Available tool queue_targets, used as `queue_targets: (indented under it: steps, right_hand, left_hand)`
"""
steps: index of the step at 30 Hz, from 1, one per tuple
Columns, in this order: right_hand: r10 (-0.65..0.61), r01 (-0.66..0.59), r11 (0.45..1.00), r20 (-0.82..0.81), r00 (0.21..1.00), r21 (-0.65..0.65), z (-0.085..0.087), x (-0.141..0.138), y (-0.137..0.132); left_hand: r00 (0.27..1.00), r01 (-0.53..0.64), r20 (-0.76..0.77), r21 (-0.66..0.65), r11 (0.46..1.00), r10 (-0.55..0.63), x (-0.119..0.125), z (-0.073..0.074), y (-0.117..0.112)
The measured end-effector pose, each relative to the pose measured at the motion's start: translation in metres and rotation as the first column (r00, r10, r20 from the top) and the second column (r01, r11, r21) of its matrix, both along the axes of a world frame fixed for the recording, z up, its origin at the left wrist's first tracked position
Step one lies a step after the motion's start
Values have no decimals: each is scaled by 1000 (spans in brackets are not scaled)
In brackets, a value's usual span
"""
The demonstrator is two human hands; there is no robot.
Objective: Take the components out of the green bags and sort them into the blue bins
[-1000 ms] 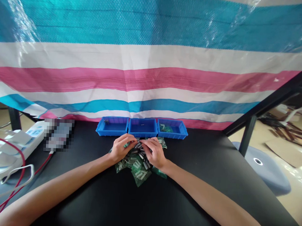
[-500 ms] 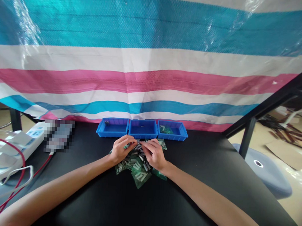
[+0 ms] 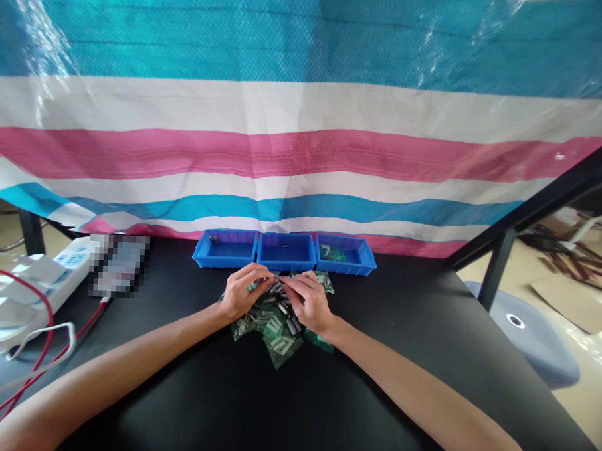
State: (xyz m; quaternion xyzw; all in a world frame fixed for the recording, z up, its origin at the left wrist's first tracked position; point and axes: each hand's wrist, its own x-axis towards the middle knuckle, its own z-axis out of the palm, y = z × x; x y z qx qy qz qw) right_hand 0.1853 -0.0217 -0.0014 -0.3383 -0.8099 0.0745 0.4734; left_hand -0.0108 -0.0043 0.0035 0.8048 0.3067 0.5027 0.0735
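Observation:
My left hand and my right hand meet over a pile of small metal cylinders on the black table. Both have their fingertips pinched close together; whatever lies between them is too small to make out. Green-tinted plastic bags holding silvery pins lie under and in front of the hands. Just beyond stand three blue bins in a row. A few small metal parts lie in the left bin, one thin pin in the middle bin, and a green bag in the right bin.
At the left, a white power strip with plugs and a red cable lies beside a blurred-out device. A striped plastic sheet hangs behind the bins. A grey stool stands right of the table, past a black frame leg.
The view has tilted slightly, so the bins and hands sit a little higher in the picture. Both hands keep nearly the same pinching pose over the pile.

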Motion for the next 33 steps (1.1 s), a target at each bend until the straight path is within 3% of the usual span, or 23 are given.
queue_targets:
  steps: [25, 33]
  right_hand:
    - [-22, 22, 1000, 2, 1000, -22, 1, -1, -1]
    - [-7, 7, 1000, 10, 1000, -12, 0, 0, 0]
  left_hand:
    - [1000, 12, 6, -61, 998, -12, 2, 0, 2]
    - [1000, 8, 3, 2, 1000, -8, 2, 3, 0]
